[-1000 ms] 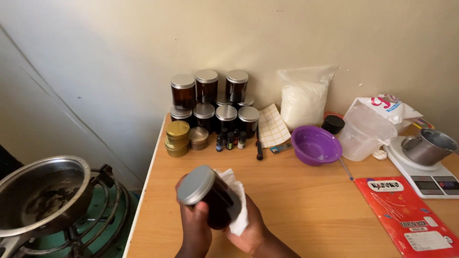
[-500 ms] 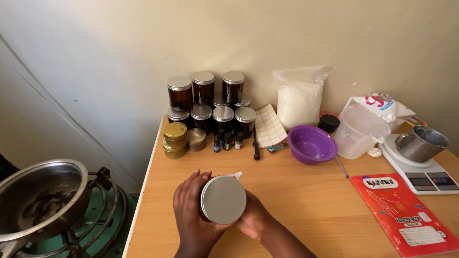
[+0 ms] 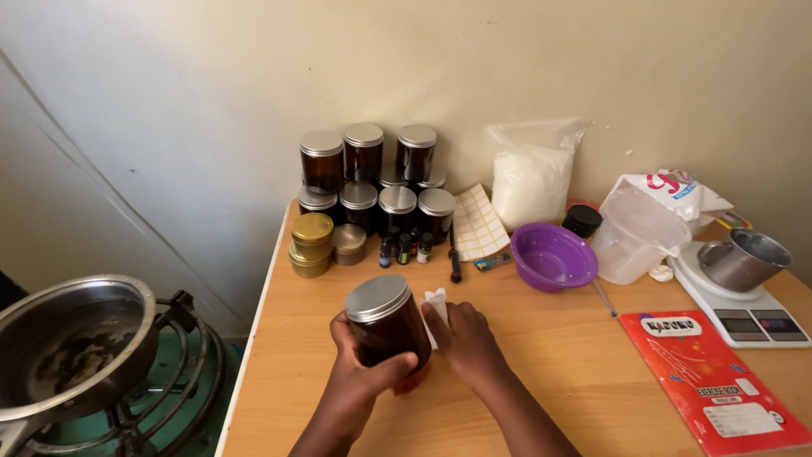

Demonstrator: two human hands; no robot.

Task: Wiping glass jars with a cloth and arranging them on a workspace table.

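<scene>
Gripping with my left hand, I am holding a dark amber glass jar with a brushed silver lid, fingers and thumb closed round its lower body, so that it is tilting a little just above the wooden table. My right hand is pressing a folded white cloth flat against the jar's right side, fingers curled over the cloth and not open. By my judgement I am in the middle of wiping the glass; what it calls for now is turning the jar within my left grip so the cloth meets an unwiped face, while keeping the hold firm enough that smooth glass is not slipping. Beyond my hands, small gold tins and little dropper bottles are standing before a cluster of matching lidded jars against the wall, with a purple bowl to their right.
</scene>
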